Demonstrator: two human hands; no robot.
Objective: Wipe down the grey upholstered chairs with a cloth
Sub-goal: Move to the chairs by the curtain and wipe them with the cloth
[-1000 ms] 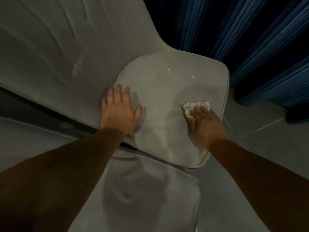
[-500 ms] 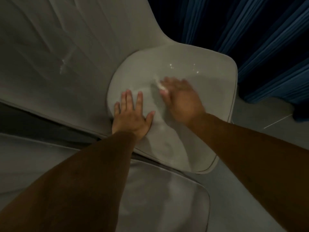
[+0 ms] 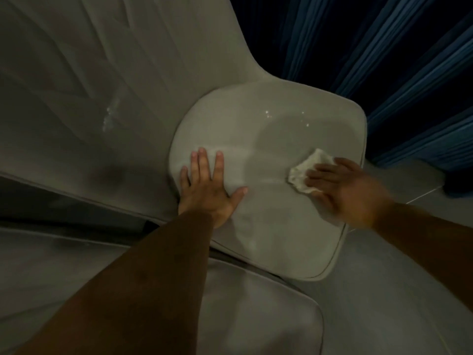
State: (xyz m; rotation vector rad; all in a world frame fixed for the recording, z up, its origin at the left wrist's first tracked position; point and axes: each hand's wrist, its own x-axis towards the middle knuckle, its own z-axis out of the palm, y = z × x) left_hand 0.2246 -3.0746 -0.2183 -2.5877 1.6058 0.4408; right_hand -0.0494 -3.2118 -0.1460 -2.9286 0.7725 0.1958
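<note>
Nearest the camera, both bare forearms reach forward and down, and under them lies the grey cushion of a second chair [image 3: 256, 316], its piped edge curving just below the seat being worked on.

Beyond that edge sits the grey upholstered seat [image 3: 268, 139], rounded at its corners and rimmed with piping. The left hand [image 3: 208, 190] lies flat on the seat's left part — fingers straight and spread, thumb out to the right, palm pressed to the fabric, holding nothing. The two hands are well apart on the cushion.

On the seat's right side the right hand [image 3: 343, 188] presses a small crumpled white cloth [image 3: 308, 170] against the upholstery; its fingers look extended over the cloth, though the hand is blurred and the exact grip cannot be told. The cloth sticks out past the fingertips toward the seat's middle.

Farther on, a few small bright specks [image 3: 268, 114] sit on the seat's far half. To the left rises the chair's grey backrest [image 3: 115, 73], creased, with a pale smear on it. Behind everything hang dark blue pleated curtains [image 3: 384, 60] — and a pale floor [image 3: 414, 185] shows at right.
</note>
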